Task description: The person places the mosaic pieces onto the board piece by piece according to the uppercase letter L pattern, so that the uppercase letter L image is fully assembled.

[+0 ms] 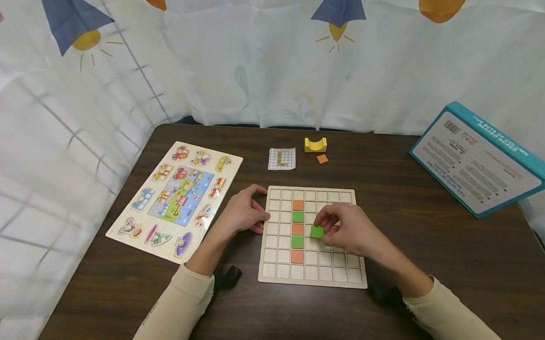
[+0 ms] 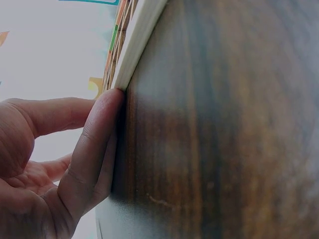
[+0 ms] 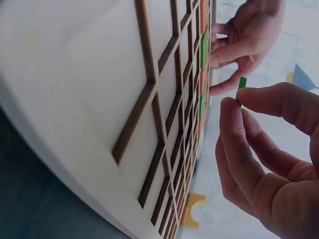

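Observation:
A pale wooden grid board [image 1: 314, 274] lies flat on the dark table. One of its columns holds orange and green square tiles in alternation, with an orange tile [image 1: 297, 256] lowest. My right hand [image 1: 353, 230] pinches a green tile [image 1: 317, 231] between thumb and fingertip, over the board just right of that column. The right wrist view shows this tile [image 3: 242, 83] edge-on, held off the grid. At the board's left edge, my left hand [image 1: 243, 212] touches the rim with fingers extended. Its fingertips [image 2: 107, 102] meet the board's side in the left wrist view.
Behind the board lie a small printed grid card [image 1: 282, 159], a yellow block with a curved notch [image 1: 316, 145] and a loose orange tile [image 1: 322, 159]. A vehicle puzzle board [image 1: 161, 246] lies at left. A teal-edged box [image 1: 475, 162] leans at the back right.

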Available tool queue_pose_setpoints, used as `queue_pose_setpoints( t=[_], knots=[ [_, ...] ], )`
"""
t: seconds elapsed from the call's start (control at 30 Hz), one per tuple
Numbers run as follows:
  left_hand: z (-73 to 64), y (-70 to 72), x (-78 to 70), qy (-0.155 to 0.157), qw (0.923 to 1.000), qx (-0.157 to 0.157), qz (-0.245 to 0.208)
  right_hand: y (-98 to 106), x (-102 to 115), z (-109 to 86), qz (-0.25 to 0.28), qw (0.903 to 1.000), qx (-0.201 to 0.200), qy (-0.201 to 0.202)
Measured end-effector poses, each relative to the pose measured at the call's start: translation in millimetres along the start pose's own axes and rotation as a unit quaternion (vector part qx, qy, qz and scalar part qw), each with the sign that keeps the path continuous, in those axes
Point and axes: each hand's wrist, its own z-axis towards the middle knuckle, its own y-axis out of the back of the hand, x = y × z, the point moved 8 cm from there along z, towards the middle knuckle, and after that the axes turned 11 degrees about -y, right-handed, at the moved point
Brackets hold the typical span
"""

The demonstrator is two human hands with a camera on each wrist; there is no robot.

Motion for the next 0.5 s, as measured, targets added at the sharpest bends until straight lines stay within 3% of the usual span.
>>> queue_pose_setpoints(
  t=[0.5],
  knots=[
    [-0.1,0.0,1.2,0.005,1.0000,0.004,0.004,-18,4,-10.2,-0.005,0.9996,0.029,0.000]
  ],
)
